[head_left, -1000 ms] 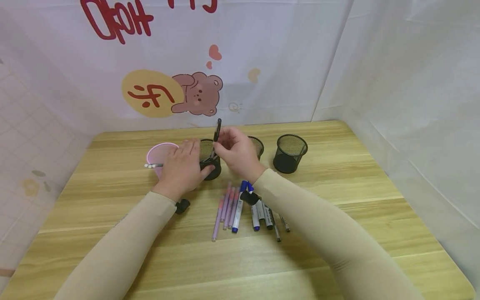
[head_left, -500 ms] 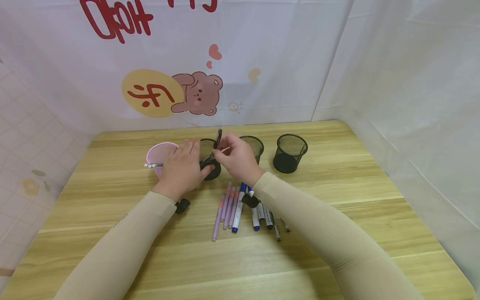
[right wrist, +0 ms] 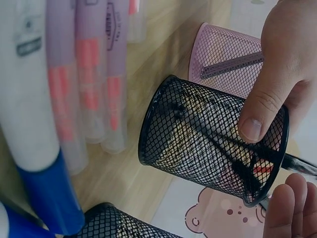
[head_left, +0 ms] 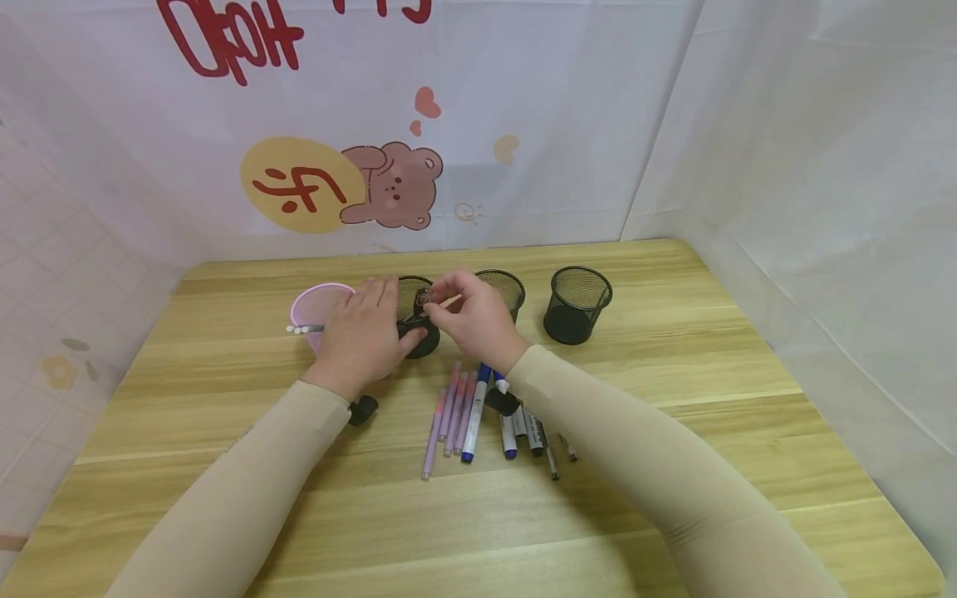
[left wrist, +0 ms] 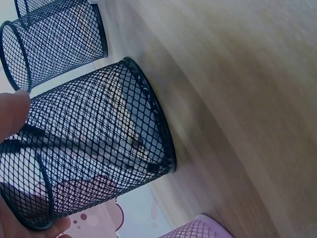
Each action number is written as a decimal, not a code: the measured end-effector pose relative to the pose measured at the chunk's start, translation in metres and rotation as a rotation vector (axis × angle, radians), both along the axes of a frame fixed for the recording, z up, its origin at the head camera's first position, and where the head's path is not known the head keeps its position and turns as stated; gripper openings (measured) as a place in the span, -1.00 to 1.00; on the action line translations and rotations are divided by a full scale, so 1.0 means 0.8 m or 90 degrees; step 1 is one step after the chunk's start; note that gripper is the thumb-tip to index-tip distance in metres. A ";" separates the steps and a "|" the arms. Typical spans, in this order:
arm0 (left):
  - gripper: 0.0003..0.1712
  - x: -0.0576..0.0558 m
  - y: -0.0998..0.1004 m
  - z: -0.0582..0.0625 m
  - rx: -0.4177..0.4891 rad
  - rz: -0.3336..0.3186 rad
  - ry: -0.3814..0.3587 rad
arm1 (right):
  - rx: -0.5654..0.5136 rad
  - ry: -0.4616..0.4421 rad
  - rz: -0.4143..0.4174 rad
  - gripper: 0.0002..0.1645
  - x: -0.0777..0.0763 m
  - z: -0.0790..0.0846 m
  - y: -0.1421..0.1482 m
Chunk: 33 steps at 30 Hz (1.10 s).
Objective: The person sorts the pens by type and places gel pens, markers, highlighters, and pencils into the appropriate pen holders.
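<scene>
My left hand (head_left: 364, 336) grips a black mesh pen holder (left wrist: 99, 134) by its rim, thumb along the near side. Through the mesh a couple of dark pens (left wrist: 74, 145) lean inside. My right hand (head_left: 478, 320) is at the mouth of the same holder, fingertips pinching a black pen (right wrist: 299, 165) at its upper end, most of it down inside. Left of this holder stands a pink mesh holder (right wrist: 228, 57) with several white-ended pens (head_left: 301, 330), partly hidden by my left hand.
Two more black mesh holders stand to the right, one behind my right hand (head_left: 508, 291) and one farther off (head_left: 577, 307). On the table in front lie several purple highlighters (head_left: 449, 415), blue-capped markers (head_left: 473, 428) and slim pens (head_left: 549, 457).
My right hand has lowered the black pen into the holder, so its top has dropped from well above the rim to about fingertip level. My left hand has stayed put.
</scene>
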<state>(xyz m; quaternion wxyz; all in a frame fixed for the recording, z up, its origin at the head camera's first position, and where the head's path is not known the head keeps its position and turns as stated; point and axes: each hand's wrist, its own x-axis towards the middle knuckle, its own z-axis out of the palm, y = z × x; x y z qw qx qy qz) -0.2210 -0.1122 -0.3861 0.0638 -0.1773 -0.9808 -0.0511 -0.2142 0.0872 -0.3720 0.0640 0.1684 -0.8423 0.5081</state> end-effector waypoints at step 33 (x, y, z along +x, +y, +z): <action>0.13 -0.001 0.001 0.000 0.008 0.007 -0.035 | 0.054 -0.063 0.003 -0.73 0.021 0.017 0.065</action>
